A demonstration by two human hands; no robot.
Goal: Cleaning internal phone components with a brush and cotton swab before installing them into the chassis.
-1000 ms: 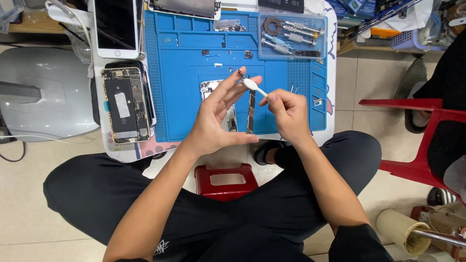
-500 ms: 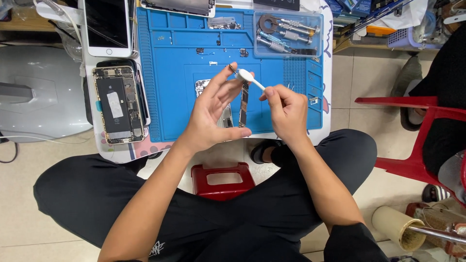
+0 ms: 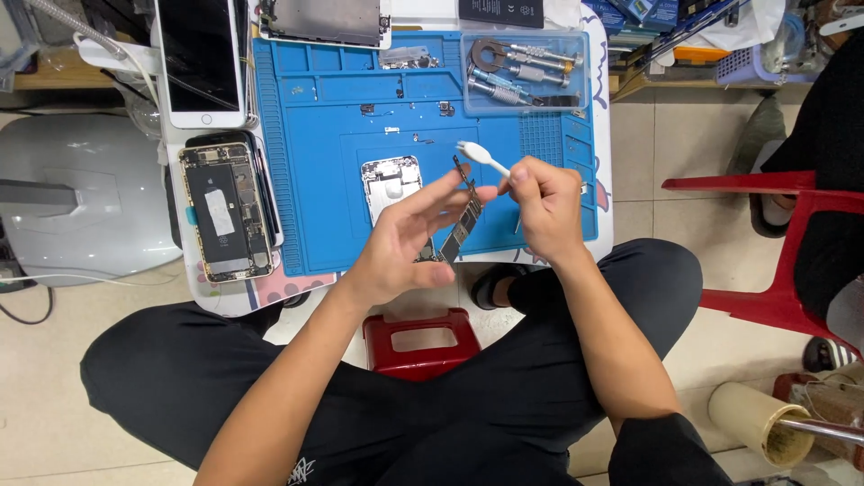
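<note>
My left hand point(image 3: 405, 243) holds a long narrow phone circuit board point(image 3: 462, 220) upright between thumb and fingers, above the blue work mat point(image 3: 315, 135). My right hand point(image 3: 544, 207) pinches a small white brush-like tool point(image 3: 481, 157) whose tip points up and left, close to the top of the board. Both hands hover over the mat's near edge. A silver metal shield plate point(image 3: 390, 184) lies on the mat just behind my left hand.
An opened phone body point(image 3: 223, 211) lies left of the mat, with a white phone screen point(image 3: 200, 58) above it. A clear tray of tools point(image 3: 526, 67) sits at the mat's top right. A red stool point(image 3: 418, 342) is between my knees; a red chair point(image 3: 774, 252) stands at right.
The camera view has shifted, so the mat and hands sit further right in the picture. My hands keep the same hold; the tool tip stays near the board's top.
</note>
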